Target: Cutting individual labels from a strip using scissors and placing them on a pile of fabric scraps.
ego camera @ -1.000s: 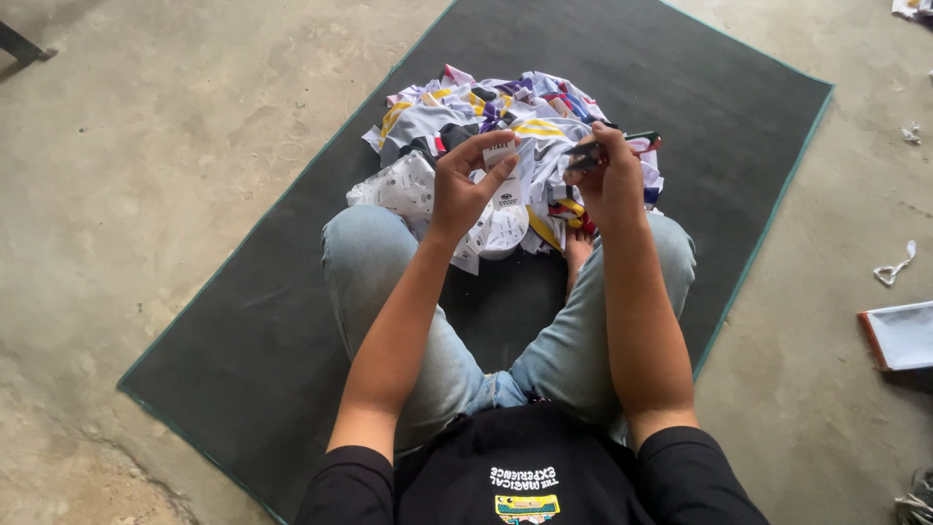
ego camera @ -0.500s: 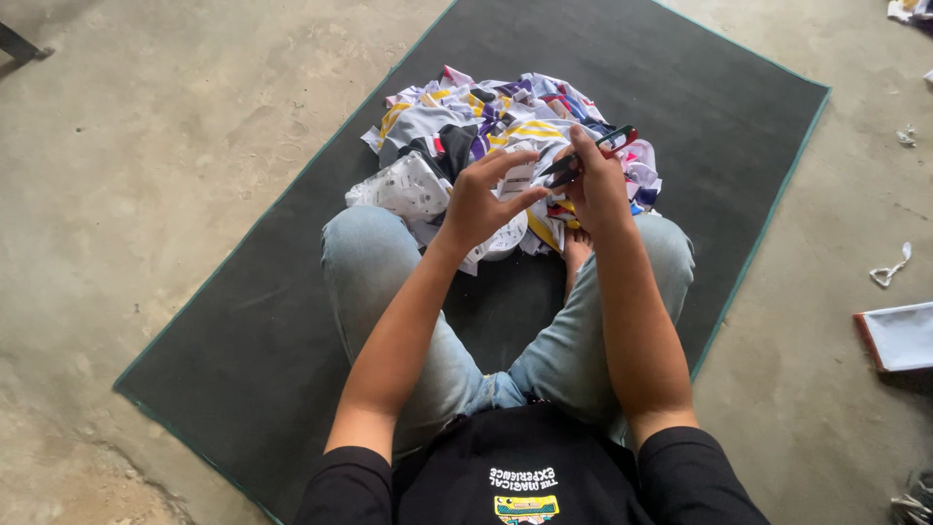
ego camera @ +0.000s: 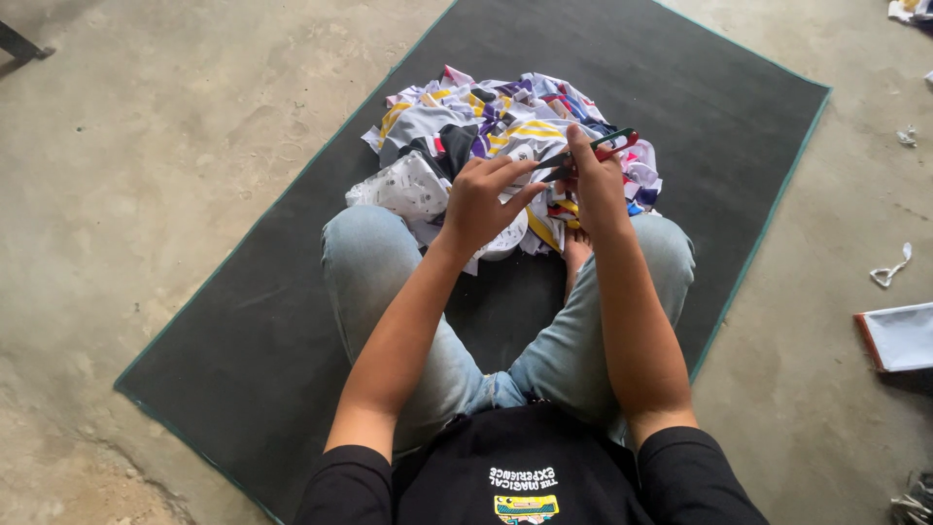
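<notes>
The right hand point(ego camera: 595, 183) grips red-and-green-handled scissors point(ego camera: 593, 151), fingers closed through the handles. The left hand point(ego camera: 483, 199) pinches a white cloth piece point(ego camera: 505, 238) beside the blades, above a multicoloured scrap pile point(ego camera: 486, 122) on the dark mat point(ego camera: 243, 321).

Dark grey mat point(ego camera: 243, 321) with a thin green edge, spread at an angle across a bare concrete floor point(ego camera: 146, 146). Off to the right of the mat, a small twisted white scrap point(ego camera: 891, 270) and, nearer the frame's edge, a flat white sheet with a reddish border point(ego camera: 899, 336). More light scraps point(ego camera: 909, 10) at the top right corner. Dark object point(ego camera: 19, 43), cut off, at the upper left.
</notes>
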